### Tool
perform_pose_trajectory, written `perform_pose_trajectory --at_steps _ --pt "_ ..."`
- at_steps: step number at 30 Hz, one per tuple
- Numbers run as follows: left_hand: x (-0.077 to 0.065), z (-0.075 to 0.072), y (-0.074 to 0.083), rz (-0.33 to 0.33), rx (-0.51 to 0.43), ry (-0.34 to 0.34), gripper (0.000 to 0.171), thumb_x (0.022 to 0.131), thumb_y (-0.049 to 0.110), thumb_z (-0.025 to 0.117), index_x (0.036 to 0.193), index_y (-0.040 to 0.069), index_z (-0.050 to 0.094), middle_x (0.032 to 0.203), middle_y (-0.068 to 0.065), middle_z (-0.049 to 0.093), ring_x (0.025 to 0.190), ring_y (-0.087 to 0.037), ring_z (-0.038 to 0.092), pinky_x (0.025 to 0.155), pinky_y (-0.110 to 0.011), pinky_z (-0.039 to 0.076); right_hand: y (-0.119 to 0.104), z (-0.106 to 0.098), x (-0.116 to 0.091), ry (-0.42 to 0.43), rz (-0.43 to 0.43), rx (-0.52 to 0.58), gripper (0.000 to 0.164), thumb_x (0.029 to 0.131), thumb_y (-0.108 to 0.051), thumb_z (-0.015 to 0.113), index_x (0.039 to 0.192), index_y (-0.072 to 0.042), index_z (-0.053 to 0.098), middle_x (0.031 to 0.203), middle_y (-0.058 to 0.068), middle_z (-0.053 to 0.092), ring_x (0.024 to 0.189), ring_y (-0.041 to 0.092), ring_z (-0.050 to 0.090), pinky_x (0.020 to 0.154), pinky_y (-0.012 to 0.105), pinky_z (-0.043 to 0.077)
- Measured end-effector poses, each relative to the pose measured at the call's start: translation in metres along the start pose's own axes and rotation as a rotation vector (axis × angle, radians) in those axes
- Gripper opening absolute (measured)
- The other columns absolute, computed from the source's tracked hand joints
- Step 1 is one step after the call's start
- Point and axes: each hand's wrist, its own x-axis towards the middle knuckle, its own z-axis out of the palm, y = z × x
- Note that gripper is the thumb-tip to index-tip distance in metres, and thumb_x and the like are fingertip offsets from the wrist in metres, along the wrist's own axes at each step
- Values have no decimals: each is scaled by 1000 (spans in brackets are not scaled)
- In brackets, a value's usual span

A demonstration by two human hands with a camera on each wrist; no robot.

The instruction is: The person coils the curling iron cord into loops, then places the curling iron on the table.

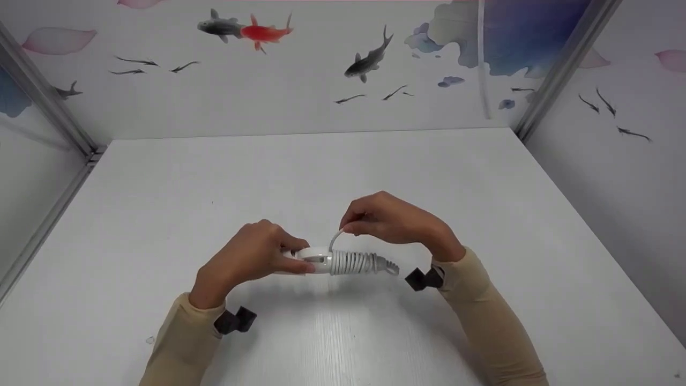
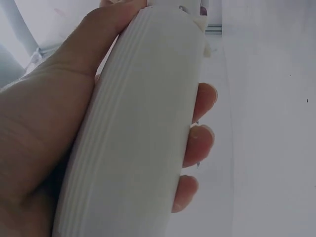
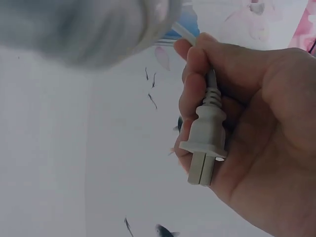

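Note:
A white handheld appliance [image 2: 136, 123] with a ribbed side is gripped by my left hand [image 1: 249, 254]; its exact kind is not clear. In the left wrist view the thumb lies along one side and fingertips [image 2: 200, 145] show round the other. White cord [image 1: 355, 262] is wound in several turns round the appliance's right-hand part. Above these turns, my right hand [image 1: 394, 221] pinches the cord's loose end, which rises in a short curve. The two-pin plug [image 3: 207, 131] lies against the right palm, pins pointing away from the fingertips.
Under both hands spreads a white tabletop [image 1: 321, 182]. A white back wall [image 1: 300, 102] printed with fish stands behind it, with side panels and metal posts [image 1: 568, 64] at the corners. Small black wrist mounts [image 1: 236, 320] sit on both sleeves.

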Motion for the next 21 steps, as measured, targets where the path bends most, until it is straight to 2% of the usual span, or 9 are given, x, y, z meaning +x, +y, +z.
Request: perform_pose_trajectory --at_steps 4,10,17,21 --pt "2 2 1 -61 39 52 33 81 43 81 108 22 80 93 5 78 67 -6 53 60 -24 42 -11 0 -3 19 8 -17 16 100 -15 61 109 -10 74 102 3 74 88 15 64 82 31 53" --pt "2 3 -1 -123 58 193 33 81 41 81 106 20 80 89 1 77 63 -9 52 57 -26 41 -20 5 -4 74 56 15 22 101 -14 59 117 -12 74 111 0 74 92 15 63 85 33 52" --pt "5 5 -1 -204 44 324 36 84 41 79 110 17 79 96 -6 78 68 -16 58 60 -29 44 -20 9 0 73 88 115 30 102 -17 58 130 -15 68 101 2 75 84 14 67 81 32 55" --pt "6 5 1 -262 25 381 38 85 42 77 112 16 78 100 -7 78 72 -18 61 61 -31 47 -20 13 4 61 117 178 34 102 -15 57 136 -15 63 108 4 76 90 18 72 85 36 57"
